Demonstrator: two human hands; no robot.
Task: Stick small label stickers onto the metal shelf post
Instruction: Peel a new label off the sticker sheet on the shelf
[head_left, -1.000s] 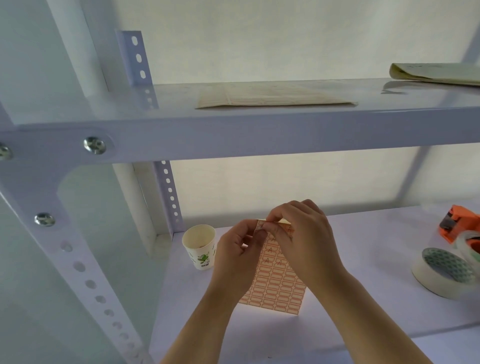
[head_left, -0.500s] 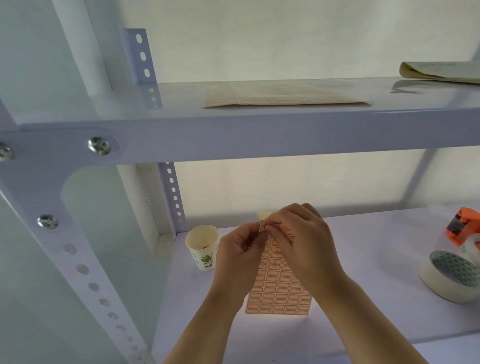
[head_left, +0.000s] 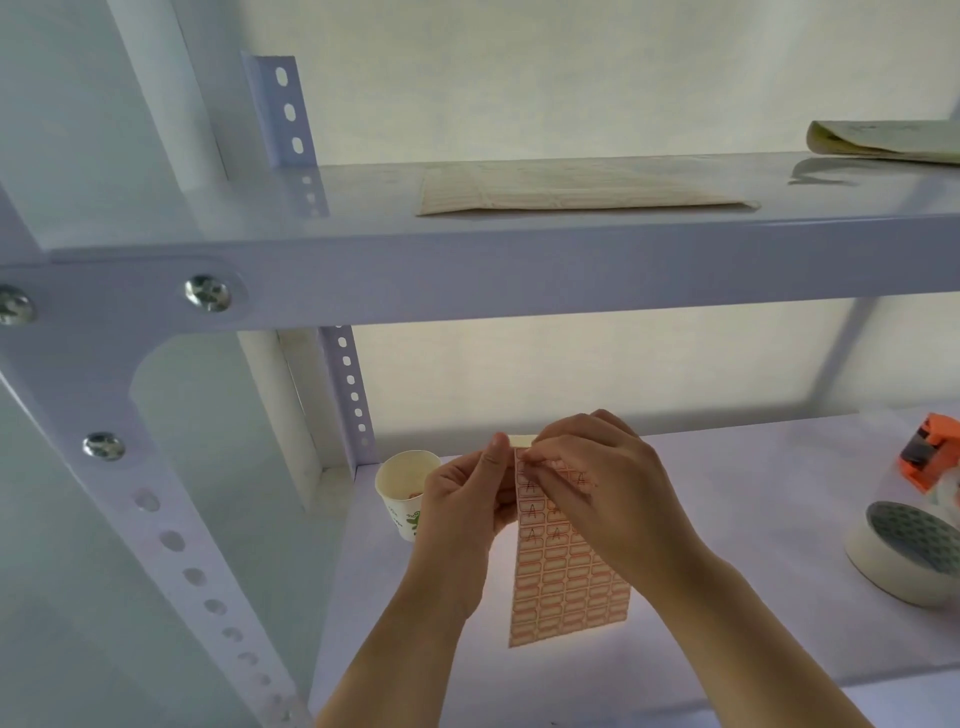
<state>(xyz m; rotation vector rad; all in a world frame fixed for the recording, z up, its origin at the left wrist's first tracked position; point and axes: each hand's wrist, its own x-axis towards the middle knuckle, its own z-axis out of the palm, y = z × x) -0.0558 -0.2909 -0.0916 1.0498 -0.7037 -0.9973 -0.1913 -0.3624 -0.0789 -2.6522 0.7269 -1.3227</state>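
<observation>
A sheet of small orange-bordered label stickers (head_left: 569, 592) hangs upright above the lower shelf, some labels marked with the letter A. My left hand (head_left: 460, 512) pinches its upper left edge. My right hand (head_left: 597, 488) covers the sheet's top, fingertips pressed on a label near the upper left corner; whether a label is lifted is hidden. The near perforated white shelf post (head_left: 176, 545) slants down the left foreground. The rear perforated post (head_left: 350, 395) stands behind a paper cup.
A paper cup (head_left: 402, 493) stands on the lower shelf (head_left: 753, 597) left of my hands. A tape roll (head_left: 909, 551) and an orange tape dispenser (head_left: 930, 449) lie at the right. The upper shelf (head_left: 571, 270) holds a flat label sheet (head_left: 571, 189) and folded paper (head_left: 883, 140).
The sheet now hangs more upright and a little higher in my hands. My right fingertips have shifted slightly on its top corner. The view moved a little.
</observation>
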